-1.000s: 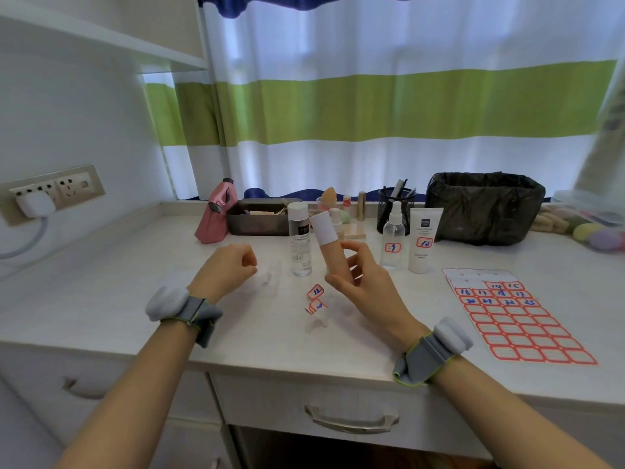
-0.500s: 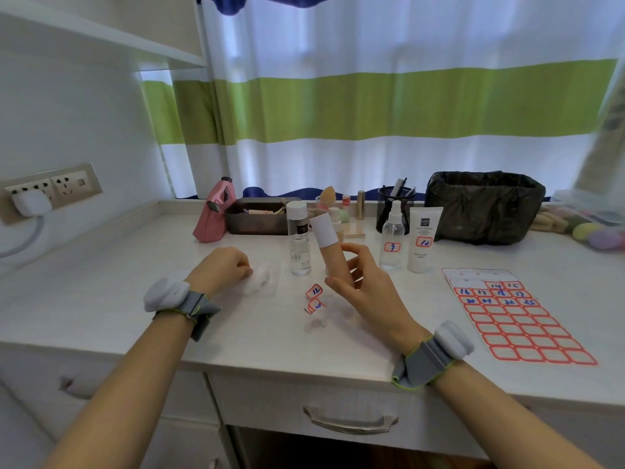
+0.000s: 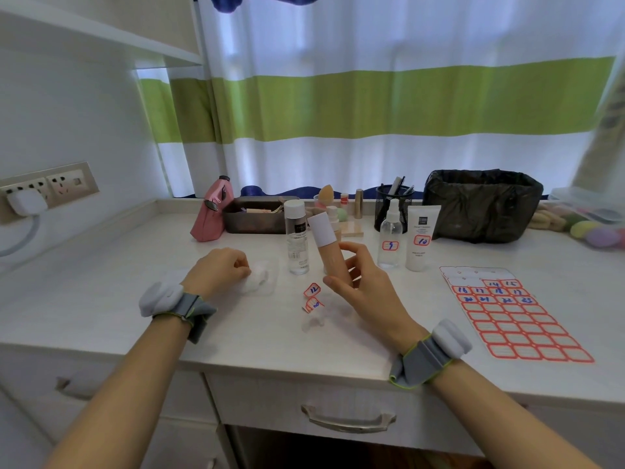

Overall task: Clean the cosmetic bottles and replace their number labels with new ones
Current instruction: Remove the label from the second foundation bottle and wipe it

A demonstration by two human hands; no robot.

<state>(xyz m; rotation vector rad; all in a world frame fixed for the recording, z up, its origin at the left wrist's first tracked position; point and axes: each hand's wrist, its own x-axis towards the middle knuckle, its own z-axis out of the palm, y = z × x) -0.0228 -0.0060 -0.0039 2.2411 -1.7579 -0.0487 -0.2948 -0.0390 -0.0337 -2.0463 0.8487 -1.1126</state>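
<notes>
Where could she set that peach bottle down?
Bare counter lies left of the left hand, toward the wall socket, and between the right hand and sticker sheet. The back row by the black bag is crowded.

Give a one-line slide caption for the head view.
Right hand holds a beige bottle upright; left hand reaches a cotton pad.
</notes>
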